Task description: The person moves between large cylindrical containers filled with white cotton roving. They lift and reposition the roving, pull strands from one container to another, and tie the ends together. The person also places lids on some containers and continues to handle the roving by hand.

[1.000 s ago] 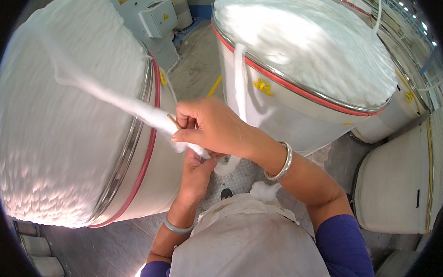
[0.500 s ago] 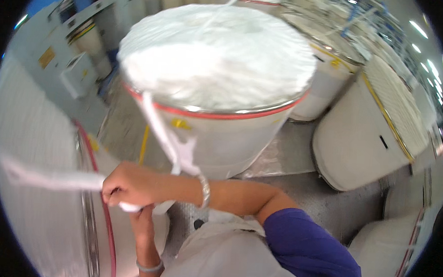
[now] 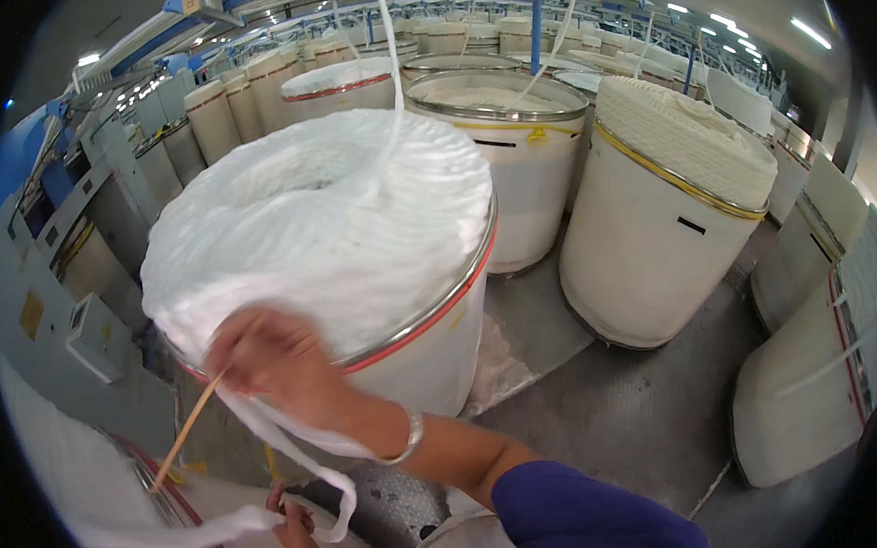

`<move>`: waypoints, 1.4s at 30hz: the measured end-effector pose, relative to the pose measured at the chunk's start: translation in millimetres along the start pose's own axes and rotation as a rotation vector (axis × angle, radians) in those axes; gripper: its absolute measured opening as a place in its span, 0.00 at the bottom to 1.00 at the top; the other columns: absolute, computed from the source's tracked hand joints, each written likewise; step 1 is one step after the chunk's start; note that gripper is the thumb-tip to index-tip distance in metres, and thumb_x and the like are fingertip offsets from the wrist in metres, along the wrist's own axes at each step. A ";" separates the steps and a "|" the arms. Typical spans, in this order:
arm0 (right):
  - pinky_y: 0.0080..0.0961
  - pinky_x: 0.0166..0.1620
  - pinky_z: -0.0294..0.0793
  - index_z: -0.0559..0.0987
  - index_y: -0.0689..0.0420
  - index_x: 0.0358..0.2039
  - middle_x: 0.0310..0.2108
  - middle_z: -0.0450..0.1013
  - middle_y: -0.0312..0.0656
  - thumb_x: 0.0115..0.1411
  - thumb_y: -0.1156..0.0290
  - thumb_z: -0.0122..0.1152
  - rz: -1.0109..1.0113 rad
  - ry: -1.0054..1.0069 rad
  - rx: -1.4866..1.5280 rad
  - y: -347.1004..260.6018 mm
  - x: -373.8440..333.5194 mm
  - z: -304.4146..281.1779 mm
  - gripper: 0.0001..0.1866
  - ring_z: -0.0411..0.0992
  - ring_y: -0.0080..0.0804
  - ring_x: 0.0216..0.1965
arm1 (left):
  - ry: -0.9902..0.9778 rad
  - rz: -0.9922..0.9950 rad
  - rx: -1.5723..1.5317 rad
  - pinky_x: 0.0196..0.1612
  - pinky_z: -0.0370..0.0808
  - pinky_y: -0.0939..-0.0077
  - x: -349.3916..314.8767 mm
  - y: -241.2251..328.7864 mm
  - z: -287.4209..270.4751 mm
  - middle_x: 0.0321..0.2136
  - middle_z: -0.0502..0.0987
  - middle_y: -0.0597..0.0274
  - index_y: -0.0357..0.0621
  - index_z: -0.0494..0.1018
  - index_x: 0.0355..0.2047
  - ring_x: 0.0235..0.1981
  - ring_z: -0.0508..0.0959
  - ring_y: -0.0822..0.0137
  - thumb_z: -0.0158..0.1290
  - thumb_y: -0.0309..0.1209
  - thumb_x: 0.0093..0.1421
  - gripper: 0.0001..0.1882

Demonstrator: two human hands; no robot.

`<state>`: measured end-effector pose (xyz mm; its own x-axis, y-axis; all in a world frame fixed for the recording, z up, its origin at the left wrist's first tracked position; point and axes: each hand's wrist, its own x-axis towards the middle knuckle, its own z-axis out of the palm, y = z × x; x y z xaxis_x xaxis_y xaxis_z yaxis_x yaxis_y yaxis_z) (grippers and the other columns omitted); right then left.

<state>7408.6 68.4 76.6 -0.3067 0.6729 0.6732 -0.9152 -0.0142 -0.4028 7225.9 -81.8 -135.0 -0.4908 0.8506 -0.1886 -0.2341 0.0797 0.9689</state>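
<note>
My right hand (image 3: 273,361), smeared by motion, is closed round the upper end of a thin wooden stick (image 3: 188,430). It is in front of the near rim of a large can heaped with coiled white fibre sliver (image 3: 361,230). A loose strand of white sliver (image 3: 295,452) hangs from this can, loops round and runs to my left hand (image 3: 296,527). Low in the view, that hand has its fingers curled at the strand, which continues leftward over another can (image 3: 278,504) at the lower left. The stick's lower end overlaps that can's rim.
More cans stand close by, among them a yellow-banded can (image 3: 648,245) and a red-banded one (image 3: 799,392) at the right. Rows of cans fill the back under blue overhead rails. A grey machine (image 3: 20,302) is at the left. A strand (image 3: 389,53) rises from the heaped can.
My view has tilted up and turned right. My hands, close together on the sliver before, are now apart; the right is higher, and the stick now shows in it.
</note>
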 end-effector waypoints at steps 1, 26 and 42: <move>0.19 0.30 0.70 0.74 0.54 0.46 0.36 0.77 0.41 0.63 0.69 0.56 -0.043 0.194 -0.014 -37.1 0.2 -16.6 0.11 0.71 0.21 0.29 | 0.004 -0.009 0.013 0.24 0.66 0.79 2.6 -3.1 6.6 0.27 0.73 0.62 0.42 0.73 0.43 0.22 0.71 0.73 0.52 0.32 0.61 0.12; 0.19 0.25 0.71 0.82 0.50 0.41 0.27 0.79 0.34 0.63 0.57 0.57 -0.665 -0.298 -0.884 -526.6 -89.3 -209.5 0.13 0.75 0.25 0.24 | 0.185 1.408 1.236 0.31 0.66 0.59 72.4 -14.3 514.9 0.24 0.69 0.57 0.45 0.67 0.24 0.27 0.71 0.52 0.60 0.44 0.54 0.18; 0.35 0.49 0.73 0.79 0.63 0.44 0.43 0.76 0.50 0.58 0.63 0.61 0.413 0.028 -1.760 -521.2 154.3 -703.2 0.17 0.74 0.41 0.44 | 0.219 1.073 1.439 0.22 0.67 0.61 100.4 14.4 600.3 0.19 0.70 0.63 0.53 0.75 0.24 0.18 0.69 0.55 0.58 0.46 0.57 0.13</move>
<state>8022.2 699.7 -45.7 -0.3970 0.8407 0.3683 0.5349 0.5380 -0.6515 7677.1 316.8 -43.9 -0.0402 0.7627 0.6455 0.9991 0.0412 0.0135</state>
